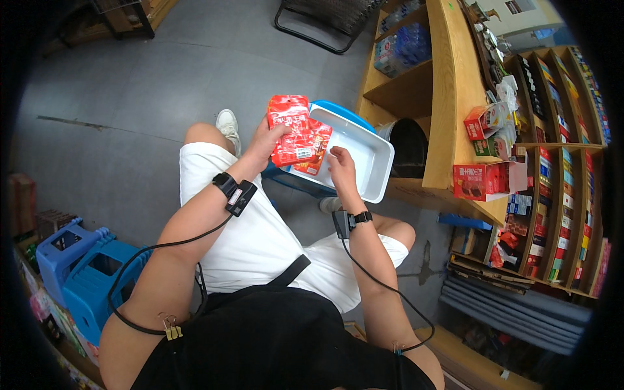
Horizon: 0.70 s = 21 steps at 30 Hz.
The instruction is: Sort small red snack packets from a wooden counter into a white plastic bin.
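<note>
My left hand [266, 140] grips a stack of red snack packets [290, 120] over the left end of a white plastic tray [366, 170]. Beneath and right of that stack, another red packet [313, 162] lies at the tray's left side. Just right of the packets, my right hand [342, 168] hangs over the tray with bent fingers apart, holding nothing visible. A blue plastic piece [340, 110] shows behind and under the tray, which stands between my knees and the wooden counter.
The wooden counter [450, 78] on the right has a dark bucket [406, 146] in its opening and red boxes [481, 179] on top. Shelves of small packs [546, 214] stand beyond. Blue plastic stools [104, 292] are at lower left, a folding chair [325, 19] at the top.
</note>
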Available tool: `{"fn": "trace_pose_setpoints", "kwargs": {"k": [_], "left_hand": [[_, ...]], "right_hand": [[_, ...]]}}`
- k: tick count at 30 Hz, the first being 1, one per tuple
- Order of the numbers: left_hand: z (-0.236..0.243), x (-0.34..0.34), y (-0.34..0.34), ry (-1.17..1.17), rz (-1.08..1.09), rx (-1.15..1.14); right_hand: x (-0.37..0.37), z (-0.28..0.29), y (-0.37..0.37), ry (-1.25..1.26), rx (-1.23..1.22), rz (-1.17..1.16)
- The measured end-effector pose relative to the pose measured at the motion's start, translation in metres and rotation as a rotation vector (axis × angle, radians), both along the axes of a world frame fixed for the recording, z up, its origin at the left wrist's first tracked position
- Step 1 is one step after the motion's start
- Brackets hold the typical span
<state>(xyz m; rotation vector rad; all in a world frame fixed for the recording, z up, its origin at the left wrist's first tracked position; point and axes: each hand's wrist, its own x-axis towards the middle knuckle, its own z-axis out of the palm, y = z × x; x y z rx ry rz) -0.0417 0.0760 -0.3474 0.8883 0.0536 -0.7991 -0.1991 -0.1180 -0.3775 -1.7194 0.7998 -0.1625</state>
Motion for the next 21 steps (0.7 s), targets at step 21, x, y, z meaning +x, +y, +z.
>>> {"fn": "trace_pose_setpoints", "kwargs": {"k": [21], "left_hand": [[0.019, -0.017, -0.004, -0.158, -0.233, -0.021]], "right_hand": [[0.010, 0.086, 0.050, -0.310, 0.227, -0.082]]}}
